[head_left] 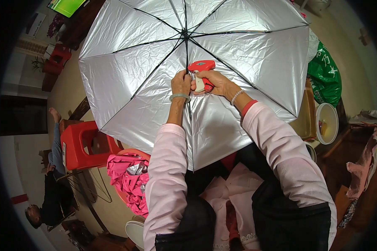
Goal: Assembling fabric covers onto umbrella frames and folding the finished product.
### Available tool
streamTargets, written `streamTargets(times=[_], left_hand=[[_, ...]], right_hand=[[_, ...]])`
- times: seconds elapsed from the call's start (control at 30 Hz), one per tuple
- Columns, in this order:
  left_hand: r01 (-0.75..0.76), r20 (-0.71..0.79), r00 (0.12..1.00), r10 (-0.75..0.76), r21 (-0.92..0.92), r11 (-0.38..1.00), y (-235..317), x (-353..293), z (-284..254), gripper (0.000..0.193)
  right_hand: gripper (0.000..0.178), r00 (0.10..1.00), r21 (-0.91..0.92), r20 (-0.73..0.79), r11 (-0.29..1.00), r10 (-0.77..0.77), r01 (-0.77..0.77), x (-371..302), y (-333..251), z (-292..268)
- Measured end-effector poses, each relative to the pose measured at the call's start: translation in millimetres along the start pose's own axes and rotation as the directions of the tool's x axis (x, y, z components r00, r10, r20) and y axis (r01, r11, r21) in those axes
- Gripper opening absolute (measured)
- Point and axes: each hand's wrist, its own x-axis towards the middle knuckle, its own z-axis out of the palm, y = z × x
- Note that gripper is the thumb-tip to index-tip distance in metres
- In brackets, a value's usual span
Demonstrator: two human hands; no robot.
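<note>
Silver umbrella (226, 50), opened; handwork apparently midway

Umbrella: before the person, ribbed inner side showing; spreading done. 
Left hand (181, 83): fingers pinching the umbrella at the near rib (187, 54); tips hidden, so cloth or rib cannot be told. 
Right hand (217, 81): fingers wrapped around a red-and-white tagging gun (203, 65), beside the left hand. 
Outstanding: this spot, seemingly; no finished result visible there.

From the wearer's head, one wide fisheye view looks down past the pink sleeves (167, 163) onto the left hand (181, 83) and right hand (215, 81), close below, taking in the umbrella (230, 50) and floor (69, 94) beyond.
</note>
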Motion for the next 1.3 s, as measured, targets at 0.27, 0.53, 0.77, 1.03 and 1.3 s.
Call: streamTargets(times=[0.27, 0.53, 0.77, 1.03, 1.3], left_hand=[[-0.002, -0.007, 1.0, 0.002, 0.006, 1.0, -2.3, 0.2, 1.1, 0.027], [0.016, 0.02, 1.0, -0.017, 0.012, 1.0, 0.3, 0.4, -0.2, 0.027], [0.005, 0.003, 1.0, -0.005, 0.008, 1.0, -0.5, 0.3, 0.2, 0.028], [0.005, -0.001, 1.0, -0.005, -0.001, 1.0, 0.1, -0.5, 0.1, 0.028], [-0.008, -0.007, 1.0, 0.008, -0.016, 1.0, 6.2, -1.5, -1.1, 0.027]], right_hand=[[0.024, 1.0, 0.0, 0.001, 1.0, -0.002, 0.002, -2.4, -0.7, 2.0], [0.025, 1.0, 0.013, -0.012, 1.0, 0.001, -0.001, -1.7, -0.4, 1.8], [0.023, 1.0, 0.022, -0.001, 1.0, -0.009, 0.009, -0.5, 0.1, 0.2], [0.023, 1.0, 0.002, -0.001, 1.0, -0.008, 0.008, -0.7, -0.1, 1.2], [0.023, 1.0, -0.024, 0.01, 1.0, 0.015, -0.015, 0.2, 0.0, -2.1]])
